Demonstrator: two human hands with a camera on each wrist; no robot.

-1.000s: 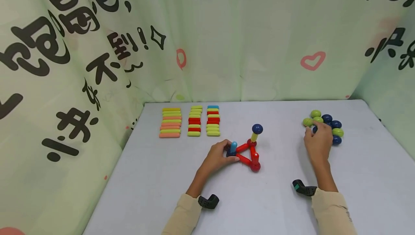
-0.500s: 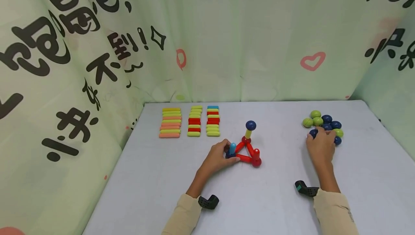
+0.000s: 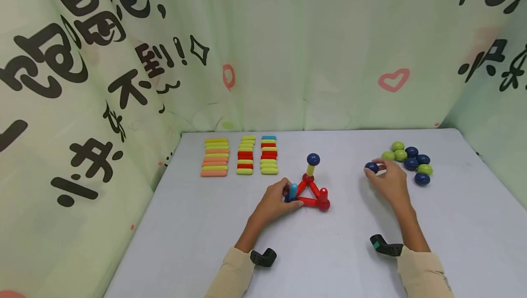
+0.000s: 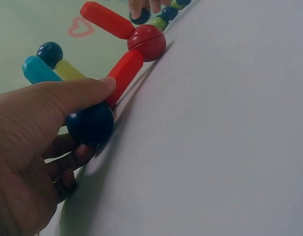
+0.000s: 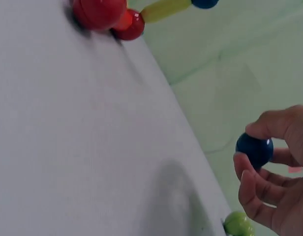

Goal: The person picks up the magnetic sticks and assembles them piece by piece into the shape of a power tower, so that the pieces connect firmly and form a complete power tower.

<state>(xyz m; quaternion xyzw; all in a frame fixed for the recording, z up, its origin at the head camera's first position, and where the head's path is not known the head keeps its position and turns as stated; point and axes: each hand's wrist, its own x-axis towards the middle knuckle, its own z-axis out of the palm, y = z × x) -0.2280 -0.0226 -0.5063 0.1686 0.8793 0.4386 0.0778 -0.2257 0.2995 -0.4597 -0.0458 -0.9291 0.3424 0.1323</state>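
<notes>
On the white table stands a triangle frame of red rods [image 3: 314, 190] joined by balls. Its left corner is a dark blue ball [image 4: 91, 124] with a light blue rod [image 3: 293, 190] standing on it. My left hand [image 3: 272, 203] grips this corner, with the thumb against a red rod. A yellow rod [image 3: 310, 170] topped by a blue ball [image 3: 313, 159] rises from the far red ball. Another red rod [image 3: 323, 194] stands on the near right red ball [image 3: 324, 205]. Above the table, my right hand [image 3: 390, 183] pinches a loose dark blue ball [image 5: 254, 149] between thumb and fingers.
Several green and dark blue balls [image 3: 422, 179] lie grouped at the table's right. At the back left, three columns of rods lie stacked side by side: orange and yellow-green [image 3: 214, 157], red and yellow-green [image 3: 245, 155], and one topped by blue [image 3: 269, 155]. A printed curtain [image 3: 304, 51] hangs behind.
My right hand has picked a dark blue ball from the group and carried it left. Held by my left hand, the frame has turned slightly, its far corner shifting left.
</notes>
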